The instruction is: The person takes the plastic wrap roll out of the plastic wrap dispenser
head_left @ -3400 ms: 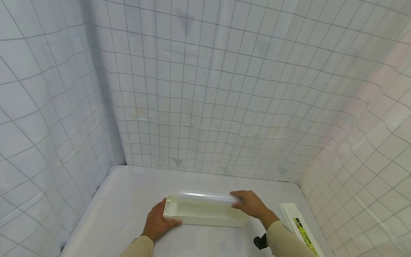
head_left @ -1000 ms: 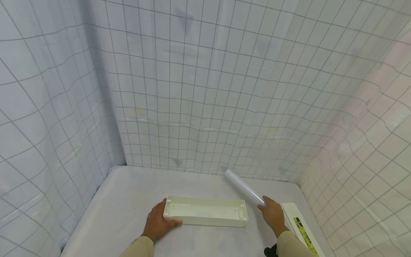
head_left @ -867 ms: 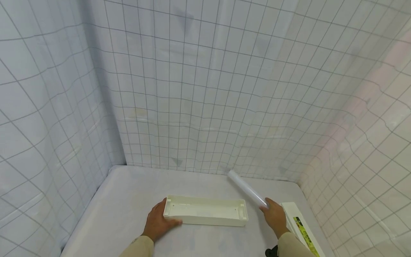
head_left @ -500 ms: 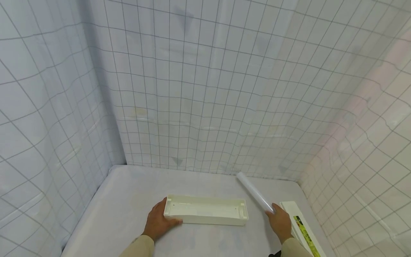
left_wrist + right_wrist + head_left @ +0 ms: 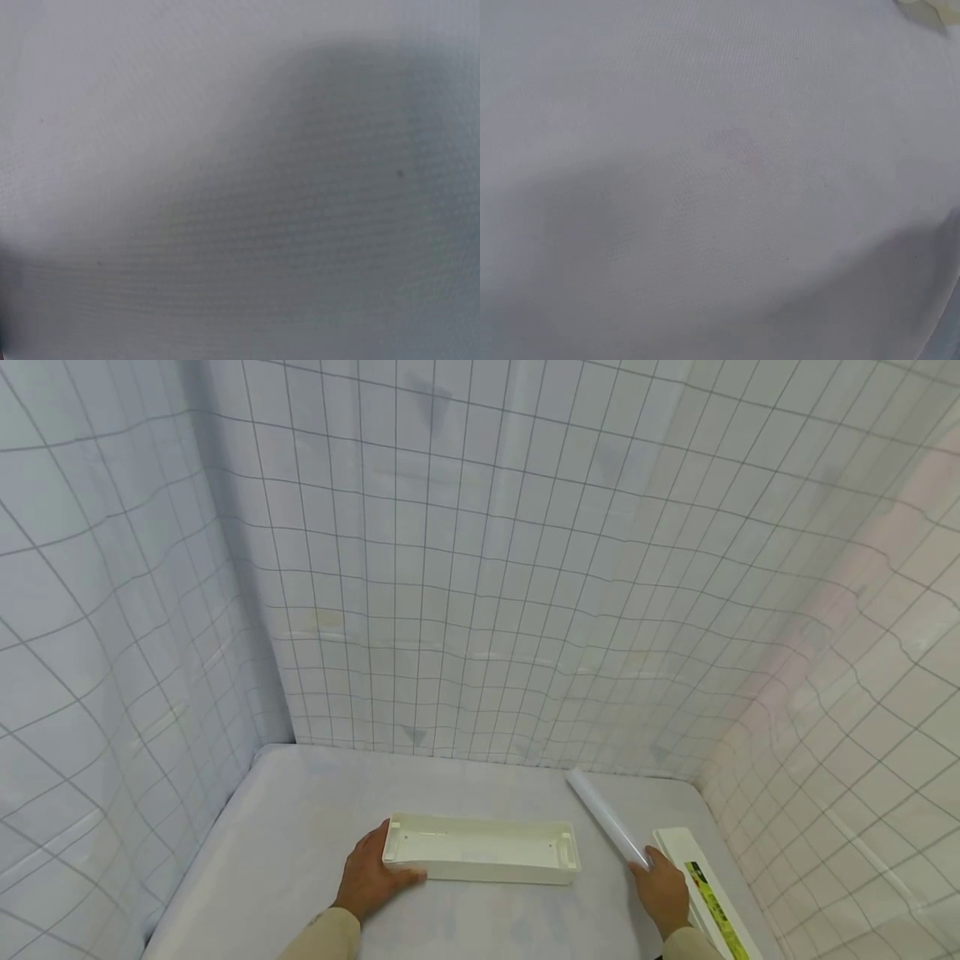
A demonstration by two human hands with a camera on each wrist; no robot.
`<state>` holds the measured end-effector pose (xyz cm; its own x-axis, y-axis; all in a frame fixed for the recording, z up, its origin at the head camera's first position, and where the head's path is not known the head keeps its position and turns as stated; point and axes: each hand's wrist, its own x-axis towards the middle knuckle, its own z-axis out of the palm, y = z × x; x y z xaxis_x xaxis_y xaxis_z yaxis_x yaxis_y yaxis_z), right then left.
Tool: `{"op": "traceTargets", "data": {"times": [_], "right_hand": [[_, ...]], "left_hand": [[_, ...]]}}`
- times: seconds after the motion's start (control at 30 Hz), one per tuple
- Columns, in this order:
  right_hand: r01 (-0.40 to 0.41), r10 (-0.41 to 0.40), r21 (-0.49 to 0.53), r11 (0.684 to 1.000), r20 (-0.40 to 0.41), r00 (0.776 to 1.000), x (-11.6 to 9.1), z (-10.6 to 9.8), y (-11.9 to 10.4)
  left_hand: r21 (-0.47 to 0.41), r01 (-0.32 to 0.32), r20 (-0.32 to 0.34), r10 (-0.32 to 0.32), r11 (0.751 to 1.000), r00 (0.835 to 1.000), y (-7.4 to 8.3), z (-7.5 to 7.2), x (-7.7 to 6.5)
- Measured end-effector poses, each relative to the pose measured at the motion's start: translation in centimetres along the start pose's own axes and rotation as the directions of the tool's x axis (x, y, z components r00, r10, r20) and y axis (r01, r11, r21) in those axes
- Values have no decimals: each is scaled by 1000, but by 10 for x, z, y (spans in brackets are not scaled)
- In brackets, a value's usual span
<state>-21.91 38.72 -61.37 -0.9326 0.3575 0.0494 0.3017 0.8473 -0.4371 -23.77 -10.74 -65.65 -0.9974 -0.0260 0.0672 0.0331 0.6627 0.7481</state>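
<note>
A long cream plastic box (image 5: 480, 870), its top uncovered, sits on the white cloth in the head view; its inside is bare. My left hand (image 5: 367, 877) grips the box's left end, thumb along the front wall and fingers behind. To the right, a clear, shiny roll of plastic wrap (image 5: 603, 814) lies slanted, its far end near the back wall. My right hand (image 5: 662, 893) holds the roll's near end. Neither hand shows in the wrist views, which are filled mostly by cloth and shadow.
A long white lid-like piece (image 5: 678, 847) with a yellow-green label (image 5: 716, 910) lies right of my right hand. White grid-patterned sheets (image 5: 480, 610) rise at the back and both sides of the cloth-covered table (image 5: 315, 793).
My right hand has lifted the roll out of the box and carried it right, turning it slanted; lately it moved further right and nearer to me. My left hand stays on the box.
</note>
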Motion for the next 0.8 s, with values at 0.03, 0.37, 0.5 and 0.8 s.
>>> {"op": "traceTargets", "data": {"times": [0.03, 0.37, 0.5, 0.8], "right_hand": [[-1, 1, -1, 1000, -1, 1000, 0, 1, 1], [-17, 17, -24, 1000, -28, 999, -5, 4, 4], [-39, 39, -28, 999, -7, 999, -8, 3, 1], [-37, 37, -29, 999, -1, 999, -12, 6, 1]], "left_hand": [[0, 0, 0, 0, 1000, 1000, 0, 0, 0], [-7, -3, 2, 3, 1000, 1000, 0, -1, 1], [-4, -7, 1, 7, 1000, 1000, -1, 0, 2], [-2, -4, 5, 4, 1000, 1000, -2, 0, 3]]}}
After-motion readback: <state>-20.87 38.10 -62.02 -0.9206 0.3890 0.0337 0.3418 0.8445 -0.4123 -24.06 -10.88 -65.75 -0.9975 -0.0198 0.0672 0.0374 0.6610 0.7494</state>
